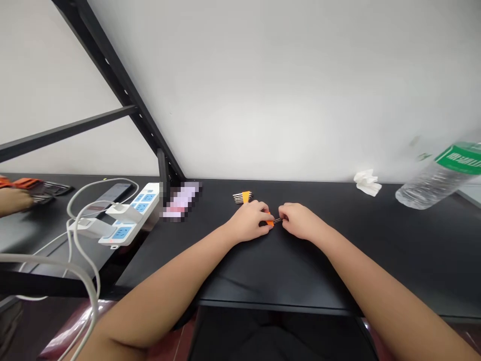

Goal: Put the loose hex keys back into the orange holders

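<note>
Orange plastic makes up the small holder [269, 221] between two bare hands, on or just over the flat black table [338, 271]; I cannot tell which. The left hand [248, 221] has its thumb and fingers bent close around it. The right hand [297, 219], just right of the holder, seems to pinch the ends of thin dark metal sticks [277, 220] that poke out of it. I think the step now is working on these sticks; the next move seems to need one steady hand and a gentle push or pull. Behind the holder, a bit left, lies a second orange holder [246, 196] with a row of metal sticks. Far right of the holder is a clear plastic bottle with a green label [424, 188], its top cut off. Far left of the holder, another person's hand [15, 201] is cut off too. Fingers hide much of the holder, so I cannot count its sticks.
</note>
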The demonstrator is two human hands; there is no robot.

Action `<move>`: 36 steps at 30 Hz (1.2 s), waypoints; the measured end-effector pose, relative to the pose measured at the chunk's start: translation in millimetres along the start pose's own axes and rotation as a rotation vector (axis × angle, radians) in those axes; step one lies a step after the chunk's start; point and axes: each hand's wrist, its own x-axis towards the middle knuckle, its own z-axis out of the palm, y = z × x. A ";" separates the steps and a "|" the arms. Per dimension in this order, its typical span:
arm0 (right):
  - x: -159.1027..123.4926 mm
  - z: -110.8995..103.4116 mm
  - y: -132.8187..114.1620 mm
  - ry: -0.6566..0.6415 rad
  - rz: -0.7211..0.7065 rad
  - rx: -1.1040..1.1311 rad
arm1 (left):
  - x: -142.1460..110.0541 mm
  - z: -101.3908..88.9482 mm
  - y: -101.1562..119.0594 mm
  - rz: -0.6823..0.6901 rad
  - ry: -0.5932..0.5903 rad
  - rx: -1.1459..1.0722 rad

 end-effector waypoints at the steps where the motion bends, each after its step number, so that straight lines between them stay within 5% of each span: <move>1: 0.5 0.9 -0.8 0.007 0.015 -0.010 | 0.1 0.2 0.2 0.003 -0.001 0.000; 10: 2.2 2.3 -2.2 0.005 0.156 0.032 | 0.6 -0.4 4.3 -0.006 -0.004 0.007; 36: -0.9 -11.6 -5.8 -0.109 0.188 0.149 | 7.0 2.6 9.6 -0.045 -0.096 -0.188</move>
